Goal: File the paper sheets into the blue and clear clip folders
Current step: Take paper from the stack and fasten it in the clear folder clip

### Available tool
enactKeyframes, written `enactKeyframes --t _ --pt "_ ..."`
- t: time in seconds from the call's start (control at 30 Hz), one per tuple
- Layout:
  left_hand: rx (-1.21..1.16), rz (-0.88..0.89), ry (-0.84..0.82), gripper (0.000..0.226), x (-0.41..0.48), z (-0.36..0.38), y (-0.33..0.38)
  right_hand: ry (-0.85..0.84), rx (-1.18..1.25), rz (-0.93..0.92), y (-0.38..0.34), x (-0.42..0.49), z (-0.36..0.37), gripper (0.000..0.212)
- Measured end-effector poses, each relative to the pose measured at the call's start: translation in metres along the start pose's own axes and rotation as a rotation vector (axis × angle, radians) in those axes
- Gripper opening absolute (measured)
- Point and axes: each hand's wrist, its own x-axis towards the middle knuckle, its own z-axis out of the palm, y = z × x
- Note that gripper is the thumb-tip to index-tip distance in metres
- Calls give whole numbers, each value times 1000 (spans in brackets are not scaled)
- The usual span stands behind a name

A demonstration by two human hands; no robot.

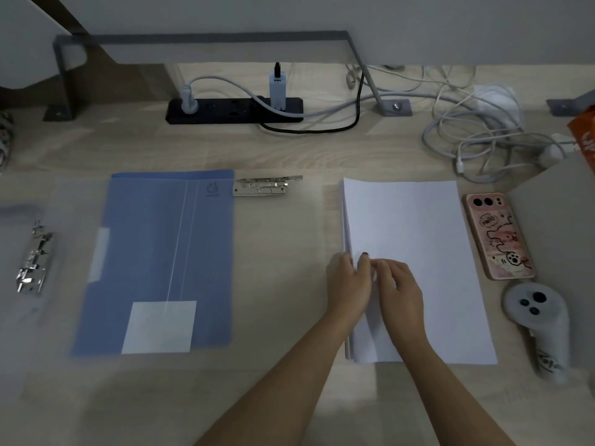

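A stack of white paper sheets (415,239) lies on the right half of the desk. My left hand (349,284) grips the stack's left edge, thumb on top and fingers around the side. My right hand (401,286) rests on the top sheet right beside it, fingertips pinched at the same edge, where the paper bulges up slightly. The blue clip folder (161,246) lies flat at centre left with a white square label near its lower edge. A metal clip (265,186) sits by its top right corner. The clear folder (19,317) lies at the far left, bearing a second metal clip (33,259).
A phone (497,235) in a pink case and a white hand controller (541,320) lie right of the stack. A black power strip (235,111) and tangled white cables (476,140) run along the back. A grey panel (563,220) covers the right edge.
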Motion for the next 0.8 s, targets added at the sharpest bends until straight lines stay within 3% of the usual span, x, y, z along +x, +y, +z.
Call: enactKeyframes --t 0.1,0.27,0.43,0.53,0.63,0.8 --pt "142 47 49 13 1 2 0 -7 13 0 -1 0 1 24" --pt "289 78 3 30 7 -3 12 -24 19 15 2 1 -4 22" --pt "178 132 -25 27 3 -13 13 53 -81 -34 2 7 -23 31" --pt "73 153 -62 32 -3 -31 21 182 -155 50 -2 20 -44 51" --pt "16 199 -41 32 -8 -69 26 158 56 144 -11 25 -51 64" --pt "-49 227 27 33 -17 -142 13 43 182 156 -41 16 -19 20"
